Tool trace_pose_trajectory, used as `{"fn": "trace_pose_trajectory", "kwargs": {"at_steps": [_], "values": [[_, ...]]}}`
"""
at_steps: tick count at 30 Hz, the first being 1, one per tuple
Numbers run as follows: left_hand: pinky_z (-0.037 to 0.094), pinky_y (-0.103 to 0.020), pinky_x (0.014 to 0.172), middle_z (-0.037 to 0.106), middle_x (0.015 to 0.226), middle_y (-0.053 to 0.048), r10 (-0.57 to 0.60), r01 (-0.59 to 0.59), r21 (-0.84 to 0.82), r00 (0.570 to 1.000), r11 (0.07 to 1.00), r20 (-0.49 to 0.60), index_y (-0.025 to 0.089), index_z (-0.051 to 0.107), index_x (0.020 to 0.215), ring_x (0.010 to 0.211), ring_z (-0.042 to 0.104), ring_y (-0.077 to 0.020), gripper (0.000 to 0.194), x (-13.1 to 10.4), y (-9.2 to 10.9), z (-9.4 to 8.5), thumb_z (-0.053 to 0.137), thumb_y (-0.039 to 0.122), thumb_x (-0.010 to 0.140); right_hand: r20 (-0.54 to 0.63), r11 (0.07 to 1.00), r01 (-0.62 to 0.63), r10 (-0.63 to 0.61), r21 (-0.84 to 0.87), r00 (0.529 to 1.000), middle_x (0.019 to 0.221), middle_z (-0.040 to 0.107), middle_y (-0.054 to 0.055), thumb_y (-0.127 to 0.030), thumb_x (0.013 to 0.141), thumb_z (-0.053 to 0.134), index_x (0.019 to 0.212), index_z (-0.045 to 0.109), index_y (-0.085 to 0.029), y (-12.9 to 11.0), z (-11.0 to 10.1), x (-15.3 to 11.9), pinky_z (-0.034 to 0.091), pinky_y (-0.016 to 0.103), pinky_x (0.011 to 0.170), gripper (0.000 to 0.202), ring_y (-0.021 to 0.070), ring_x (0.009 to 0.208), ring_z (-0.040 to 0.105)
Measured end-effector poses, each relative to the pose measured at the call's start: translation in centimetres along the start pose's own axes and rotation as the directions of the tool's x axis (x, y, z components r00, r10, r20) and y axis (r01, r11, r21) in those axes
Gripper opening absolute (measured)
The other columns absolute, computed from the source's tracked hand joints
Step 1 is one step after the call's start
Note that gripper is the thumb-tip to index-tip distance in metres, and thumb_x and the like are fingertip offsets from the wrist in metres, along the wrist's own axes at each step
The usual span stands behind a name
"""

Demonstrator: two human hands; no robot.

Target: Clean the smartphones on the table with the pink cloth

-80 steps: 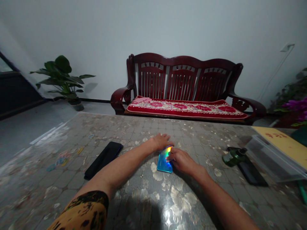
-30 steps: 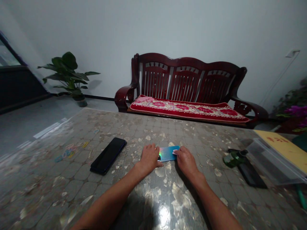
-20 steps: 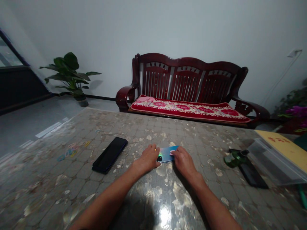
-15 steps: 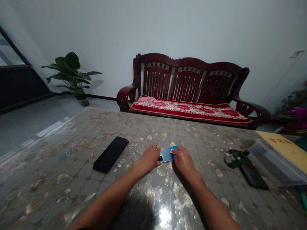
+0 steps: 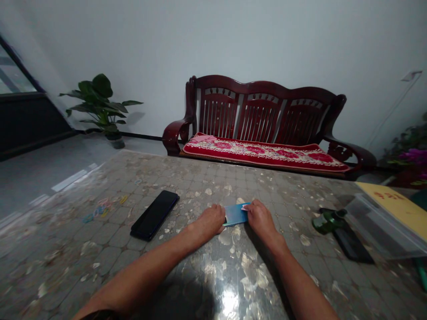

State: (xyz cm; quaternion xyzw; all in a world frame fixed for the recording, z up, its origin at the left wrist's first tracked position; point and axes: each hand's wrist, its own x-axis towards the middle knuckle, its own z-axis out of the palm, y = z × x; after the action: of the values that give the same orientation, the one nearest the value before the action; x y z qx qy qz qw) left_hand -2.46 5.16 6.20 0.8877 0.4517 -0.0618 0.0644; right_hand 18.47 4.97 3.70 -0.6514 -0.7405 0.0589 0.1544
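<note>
The person's left hand [image 5: 213, 217] has its grip clamped on one end of the blue phone [image 5: 237, 214], out over the middle of the counter [image 5: 187, 175]; I can't tell whether the phone touches it. The right hand [image 5: 261, 218], grip pinched on a pale scrap [image 5: 246, 207], works at the other end. Near the left forearm lies a black phone [image 5: 155, 215]; well off right, a green bottle [image 5: 327, 222].

I've turned the blue phone [image 5: 236, 214] from twelve-six to nine-three, my left hand [image 5: 212, 218] shifting from its twelve-o'clock end to nine.
</note>
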Motion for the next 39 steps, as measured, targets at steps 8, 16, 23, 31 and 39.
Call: {"fn": "trace_pose_trajectory", "kwargs": {"at_steps": [8, 16, 23, 31, 39], "values": [[0.055, -0.04, 0.079, 0.073, 0.1, -0.022, 0.057, -0.057, 0.005, 0.998, 0.998, -0.006, 0.008, 0.068, 0.113, 0.092, 0.071, -0.0344, 0.033, 1.0, -1.6, -0.2, 0.051, 0.028, 0.093, -0.234, 0.988, 0.039, -0.002, 0.152, 0.972, 0.092, 0.066, 0.009, -0.01, 0.091, 0.049, 0.107, 0.077, -0.017, 0.9, -1.1, 0.0, 0.045, 0.026, 0.081, 0.034, 0.0205, 0.089, 0.062], [0.054, -0.037, 0.074, 0.076, 0.095, -0.017, 0.044, -0.043, -0.048, 0.999, 0.998, 0.007, 0.015, 0.073, 0.102, 0.086, 0.074, -0.0317, 0.034, 1.5, -2.9, -1.5, 0.043, 0.03, 0.097, -0.359, 0.98, 0.12, -0.057, 0.157, 0.932, 0.089, 0.062, 0.007, -0.013, 0.094, 0.047, 0.108, 0.074, -0.019, -0.7, -0.3, -0.3, 0.046, 0.029, 0.078, 0.031, 0.0205, 0.085, 0.058], [0.054, -0.037, 0.08, 0.076, 0.093, -0.016, 0.017, -0.02, -0.092, 0.999, 0.996, -0.032, 0.016, 0.072, 0.106, 0.086, 0.073, -0.0303, 0.034, 1.3, -3.4, -1.4, 0.044, 0.034, 0.099, -0.339, 0.951, 0.301, -0.261, 0.068, 0.904, 0.093, 0.063, 0.008, -0.011, 0.097, 0.044, 0.11, 0.072, -0.02, -4.6, 0.5, -0.4, 0.046, 0.029, 0.081, 0.032, 0.0208, 0.091, 0.057], [0.052, -0.036, 0.078, 0.075, 0.09, -0.011, 0.005, -0.007, -0.091, 1.0, 0.996, -0.03, 0.022, 0.068, 0.115, 0.084, 0.072, -0.0286, 0.03, 1.6, -4.0, -1.5, 0.044, 0.031, 0.099, -0.346, 0.985, 0.107, -0.055, 0.133, 0.937, 0.093, 0.063, 0.009, -0.012, 0.094, 0.045, 0.109, 0.075, -0.017, 0.2, -1.0, 1.6, 0.045, 0.028, 0.081, 0.033, 0.0204, 0.089, 0.058], [0.049, -0.033, 0.082, 0.074, 0.101, -0.011, -0.074, 0.064, -0.116, 0.994, 0.991, -0.08, 0.021, 0.064, 0.115, 0.094, 0.071, -0.0272, 0.028, 1.7, -4.3, -1.1, 0.042, 0.032, 0.102, -0.336, 0.963, 0.08, 0.011, 0.258, 0.942, 0.092, 0.066, 0.009, -0.017, 0.092, 0.047, 0.109, 0.077, -0.017, 0.9, -0.9, 2.7, 0.047, 0.028, 0.081, 0.034, 0.0202, 0.088, 0.061]]}}
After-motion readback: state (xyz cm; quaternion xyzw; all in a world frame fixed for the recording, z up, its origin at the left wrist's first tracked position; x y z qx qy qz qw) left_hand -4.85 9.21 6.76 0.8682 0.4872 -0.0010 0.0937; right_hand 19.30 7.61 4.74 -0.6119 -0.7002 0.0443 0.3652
